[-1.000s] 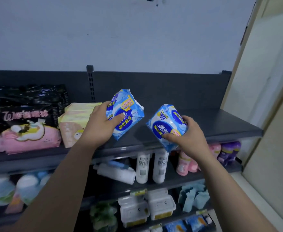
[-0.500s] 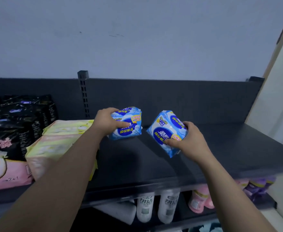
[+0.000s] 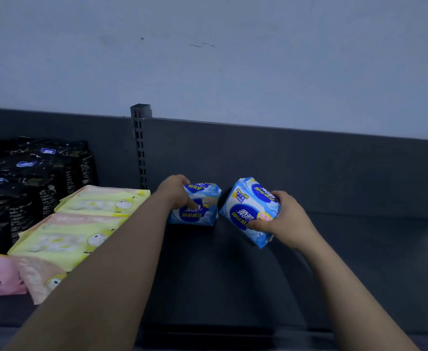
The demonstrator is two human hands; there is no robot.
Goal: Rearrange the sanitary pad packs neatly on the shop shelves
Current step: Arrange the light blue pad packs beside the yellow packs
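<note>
Left hand (image 3: 175, 192), right hand (image 3: 289, 217): blue packs (image 3: 246, 211)

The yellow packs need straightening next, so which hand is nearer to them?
Left. The left hand, gripping one blue pack, is just right of the yellow packs; the right hand, holding the other blue pack, is farther right.
</note>
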